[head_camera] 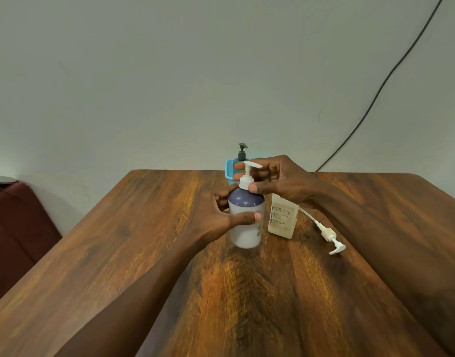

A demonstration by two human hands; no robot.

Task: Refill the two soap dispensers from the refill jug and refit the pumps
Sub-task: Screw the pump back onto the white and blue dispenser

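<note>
A white dispenser bottle with a purple top (245,233) stands upright on the wooden table (144,253). My left hand (216,217) wraps its body from the left. My right hand (278,181) pinches the collar of the white pump (247,173) that sits in the bottle's neck. Just right of it stands a squarish pale bottle with a printed label (281,220), its top hidden behind my right hand. A second white pump with its long tube (329,237) lies loose on the table to the right.
Behind the bottles, at the table's far edge, a blue basket (229,170) holds a dark green pump bottle (242,153). A black cable (375,94) runs down the wall at right. A dark red seat (15,228) is at left.
</note>
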